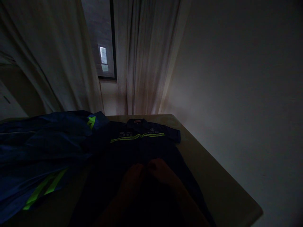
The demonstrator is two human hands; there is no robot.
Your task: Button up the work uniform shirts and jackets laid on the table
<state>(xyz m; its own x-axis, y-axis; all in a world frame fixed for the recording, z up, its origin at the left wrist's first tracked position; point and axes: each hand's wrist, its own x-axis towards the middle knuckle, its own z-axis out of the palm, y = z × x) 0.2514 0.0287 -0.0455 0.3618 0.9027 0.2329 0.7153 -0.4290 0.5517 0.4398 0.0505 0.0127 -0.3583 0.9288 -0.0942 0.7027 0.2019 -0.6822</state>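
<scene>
A dark navy short-sleeved work shirt (142,148) lies spread face up, its collar at the far end. A yellow-green stripe crosses its chest, with pale lettering above. My left hand (136,171) and my right hand (157,167) are close together over the middle of the shirt front. The fingers of both hands are curled in, at the shirt's front opening. The scene is very dark, and what lies between the fingertips cannot be made out.
A heaped blue garment (47,142) with bright yellow-green bands lies at the left, against the shirt. The table (208,170) has its right edge along a pale wall (236,94). Curtains (146,56) and a window (101,41) are behind.
</scene>
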